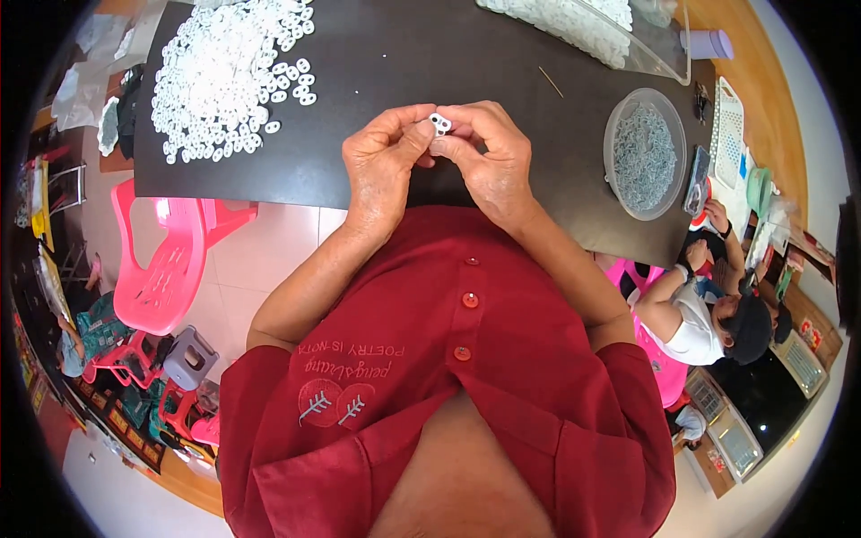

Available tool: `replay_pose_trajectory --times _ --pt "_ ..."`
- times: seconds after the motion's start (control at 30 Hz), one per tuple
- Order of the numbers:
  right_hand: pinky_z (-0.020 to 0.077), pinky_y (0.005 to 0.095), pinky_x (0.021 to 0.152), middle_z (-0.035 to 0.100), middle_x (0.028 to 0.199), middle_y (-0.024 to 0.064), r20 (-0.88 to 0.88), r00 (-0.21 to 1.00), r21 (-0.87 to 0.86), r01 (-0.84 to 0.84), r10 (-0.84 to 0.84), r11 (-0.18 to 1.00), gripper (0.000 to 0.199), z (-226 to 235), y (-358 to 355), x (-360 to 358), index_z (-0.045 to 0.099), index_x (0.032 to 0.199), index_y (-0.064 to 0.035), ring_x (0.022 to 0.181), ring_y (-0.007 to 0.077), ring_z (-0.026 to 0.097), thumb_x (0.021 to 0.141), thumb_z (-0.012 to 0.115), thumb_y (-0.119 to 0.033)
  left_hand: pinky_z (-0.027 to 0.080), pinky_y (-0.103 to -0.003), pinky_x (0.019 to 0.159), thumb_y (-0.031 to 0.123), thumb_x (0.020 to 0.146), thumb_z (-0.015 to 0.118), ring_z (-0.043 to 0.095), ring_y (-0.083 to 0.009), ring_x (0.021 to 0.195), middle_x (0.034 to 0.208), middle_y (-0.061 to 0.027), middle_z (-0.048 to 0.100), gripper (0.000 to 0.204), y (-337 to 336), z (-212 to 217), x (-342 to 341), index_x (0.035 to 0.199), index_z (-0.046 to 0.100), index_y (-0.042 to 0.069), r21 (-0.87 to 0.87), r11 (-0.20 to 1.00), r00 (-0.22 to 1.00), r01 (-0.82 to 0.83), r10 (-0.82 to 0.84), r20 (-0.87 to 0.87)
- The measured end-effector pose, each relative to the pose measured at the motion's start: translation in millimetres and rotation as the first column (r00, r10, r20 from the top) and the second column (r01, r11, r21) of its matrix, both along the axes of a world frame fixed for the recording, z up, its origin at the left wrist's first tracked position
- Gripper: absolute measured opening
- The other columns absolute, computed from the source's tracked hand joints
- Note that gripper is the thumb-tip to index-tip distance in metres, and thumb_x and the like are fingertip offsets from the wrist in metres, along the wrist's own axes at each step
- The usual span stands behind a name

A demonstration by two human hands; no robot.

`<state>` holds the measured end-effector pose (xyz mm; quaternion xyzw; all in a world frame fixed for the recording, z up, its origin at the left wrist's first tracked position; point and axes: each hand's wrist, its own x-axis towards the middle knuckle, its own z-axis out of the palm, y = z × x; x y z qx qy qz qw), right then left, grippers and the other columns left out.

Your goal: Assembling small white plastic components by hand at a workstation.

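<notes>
Between my two hands, just over the table's near edge, is a small white plastic piece with two dark holes [439,124]. My left hand [384,154] pinches it from the left with thumb and forefinger. My right hand [491,152] pinches it from the right, thumb below and forefinger above. The fingertips hide part of the piece, so I cannot make out whether a smaller part is held with it. A large heap of similar white two-hole pieces [211,81] lies to the left. On the right stands a round clear tub [611,152] full of small silvery metal parts [644,157].
A clear bin [659,63] of white pieces sits at the far right. A thin stick [551,82] lies on the dark table [404,54]. A phone [697,179] rests at the right edge, near a seated person [695,318]. A pink chair [166,260] stands left.
</notes>
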<state>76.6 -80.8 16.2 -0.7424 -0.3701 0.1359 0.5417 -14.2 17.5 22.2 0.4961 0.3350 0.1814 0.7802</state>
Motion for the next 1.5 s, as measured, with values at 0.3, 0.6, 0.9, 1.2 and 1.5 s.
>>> replay_pose_trajectory --times 0.3,0.6,0.9,1.2,1.5 --pt "0.0501 0.0253 0.059 0.059 0.08 0.0081 -0.347 0.937 0.103 0.079 -0.038 0.992 0.021 9.4 2.6 -7.2 0.06 0.092 0.0004 0.069 0.0131 0.062 0.072 0.067 0.004 0.046 -0.022 0.062 0.006 0.085 0.061 0.054 -0.0096 0.07 0.087 -0.0064 0.063 0.021 1.7 -7.2 -1.7 0.103 0.061 -0.005 0.005 1.0 0.987 0.008 -0.009 0.161" --pt "0.0521 0.0251 0.068 0.06 0.088 0.0077 -0.33 0.942 0.177 -0.006 0.066 0.984 0.02 10.8 2.7 -6.6 0.058 0.099 0.0039 0.077 0.0133 0.061 0.079 0.06 0.009 0.043 -0.019 0.059 0.01 0.089 0.057 0.048 -0.0054 0.068 0.081 -0.0003 0.056 0.018 -4.8 -4.9 1.1 0.102 0.06 -0.002 0.146 0.988 0.982 -0.043 0.014 0.19" --pt "0.0484 0.0231 0.062 0.057 0.082 0.0067 0.05 0.999 0.194 -0.032 0.023 0.981 0.022 7.5 5.9 -0.4 0.059 0.099 0.002 0.07 0.011 0.056 0.078 0.062 0.008 0.041 -0.018 0.056 0.013 0.091 0.054 0.046 -0.0041 0.065 0.078 0.0008 0.054 0.016 -7.5 -3.1 6.4 0.097 0.059 0.0 0.38 0.914 0.968 -0.145 0.051 0.245" --pt "0.0439 0.023 0.056 0.058 0.077 0.0062 0.145 0.989 0.215 -0.02 -0.011 0.976 0.022 13.7 10.2 0.4 0.06 0.096 0.0009 0.065 0.0119 0.053 0.075 0.065 0.005 0.041 -0.018 0.055 0.013 0.092 0.053 0.046 -0.0043 0.064 0.078 0.0003 0.053 0.016 -8.3 1.1 7.9 0.097 0.057 -0.001 0.318 0.937 0.964 -0.142 0.058 0.261" --pt "0.0399 0.026 0.049 0.056 0.069 0.0071 0.308 0.951 0.244 -0.042 -0.036 0.969 0.021 23.4 17.3 4.7 0.06 0.092 0.0007 0.058 0.0153 0.051 0.072 0.067 0.003 0.04 -0.018 0.05 0.013 0.093 0.05 0.044 -0.0044 0.06 0.076 -0.0009 0.05 0.014 -8.3 5.5 14.6 0.092 0.054 0.0 0.416 0.884 0.953 -0.216 0.099 0.285"
